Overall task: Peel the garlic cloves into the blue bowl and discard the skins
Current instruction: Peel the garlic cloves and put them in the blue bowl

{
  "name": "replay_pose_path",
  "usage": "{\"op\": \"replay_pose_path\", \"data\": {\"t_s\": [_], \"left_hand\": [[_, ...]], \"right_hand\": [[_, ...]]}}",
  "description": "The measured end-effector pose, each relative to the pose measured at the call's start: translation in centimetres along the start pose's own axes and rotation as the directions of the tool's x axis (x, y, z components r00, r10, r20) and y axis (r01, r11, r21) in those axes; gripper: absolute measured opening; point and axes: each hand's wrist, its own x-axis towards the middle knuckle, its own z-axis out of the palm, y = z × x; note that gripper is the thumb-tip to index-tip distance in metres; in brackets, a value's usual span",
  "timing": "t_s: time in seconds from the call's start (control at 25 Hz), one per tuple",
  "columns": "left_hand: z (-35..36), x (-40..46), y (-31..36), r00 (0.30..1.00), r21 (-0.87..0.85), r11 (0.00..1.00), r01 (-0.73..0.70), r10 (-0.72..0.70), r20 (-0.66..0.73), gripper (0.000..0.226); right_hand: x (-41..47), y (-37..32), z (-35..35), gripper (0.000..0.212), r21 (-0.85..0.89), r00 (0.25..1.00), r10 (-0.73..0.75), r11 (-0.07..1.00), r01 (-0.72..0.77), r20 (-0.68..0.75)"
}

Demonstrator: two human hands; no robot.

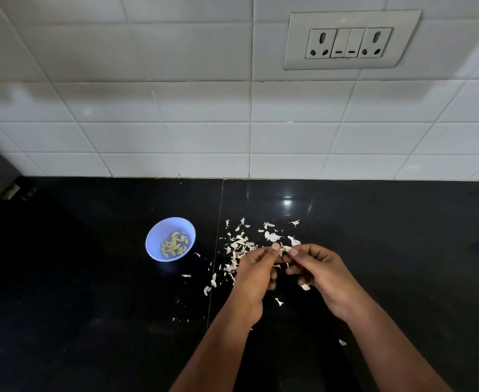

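A small blue bowl (153,239) stands on the black counter and holds several peeled yellowish garlic cloves (174,244). To its right, my left hand (256,271) and my right hand (321,274) meet above the counter. Both pinch one garlic clove (285,249) between thumbs and fingertips; its pale skin shows between them. A scatter of white garlic skins (242,243) lies on the counter under and beyond my hands, reaching toward the bowl.
The black counter (91,292) runs back to a white tiled wall (176,123) with a socket panel (348,42) at upper right. A seam (217,236) crosses the counter between bowl and skins. Stray skin flakes (342,342) lie near my forearms.
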Motion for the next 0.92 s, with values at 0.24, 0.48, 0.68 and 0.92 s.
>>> {"op": "replay_pose_path", "data": {"t_s": [0.24, 0.48, 0.68, 0.92], "left_hand": [[-0.3, 0.1, -0.5, 0.999, -0.019, 0.999, -0.029, 0.028, -0.025, 0.010], [-0.8, 0.1, -0.2, 0.994, -0.056, 0.998, -0.036, 0.030, -0.100, 0.010], [-1.6, 0.2, -1.3, 0.971, 0.218, 0.965, -0.147, 0.183, -0.155, 0.012], [-2.8, -0.5, -1.2, 0.882, 0.727, 0.594, -0.343, 0.471, 0.031, 0.007]], "right_hand": [[-0.2, -0.2, 0.8, 0.013, -0.008, 0.999, -0.032, 0.999, 0.032, 0.003], [-0.6, -0.2, 0.8, 0.006, -0.252, 0.999, -0.034, 0.967, 0.034, 0.002], [-0.3, 1.1, 1.1, 0.024, -0.687, 0.989, -0.143, 0.721, 0.085, -0.027], [0.4, 0.2, 3.5, 0.009, -0.226, 0.990, -0.107, 0.971, 0.085, -0.088]]}}
